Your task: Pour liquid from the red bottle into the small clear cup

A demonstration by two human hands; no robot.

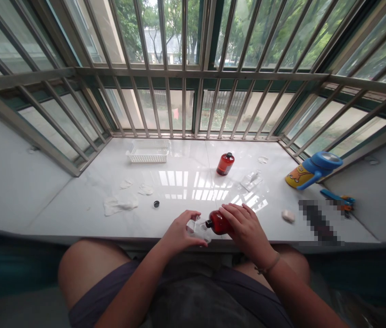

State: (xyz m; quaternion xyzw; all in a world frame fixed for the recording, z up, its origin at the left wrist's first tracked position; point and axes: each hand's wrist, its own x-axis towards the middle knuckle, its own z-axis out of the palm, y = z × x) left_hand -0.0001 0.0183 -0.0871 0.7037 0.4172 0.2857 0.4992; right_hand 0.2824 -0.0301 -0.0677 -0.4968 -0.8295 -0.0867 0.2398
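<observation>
A small amber-red bottle lies tipped on its side in the lower middle of the frame, just above the near edge of the white marble surface. Its dark open neck points left, toward a small clear container held right against it. The right hand covers the bottle's body from above, its fingers curled around it. The left hand holds the clear container, with its fingers bent and pinching it from the top and its thumb underneath. Whether the neck touches the container cannot be told.

A little to the left of the hands, a small black cap rests alone on the surface. Further left lie several crumpled white wipes. Behind them, toward the upper left of the surface, sits a white plastic basket. A second red bottle with a black cap stands upright near the centre, well apart from the hands. Just to its right lies a clear crinkled wrapper.

On the right, a small white lump sits near the edge, next to a blurred dark strip. Beyond it lie a yellow and blue toy-like item and a blue tool. Metal window bars fill the top of the frame. The person's bare knees and dark shorts fill the bottom.
</observation>
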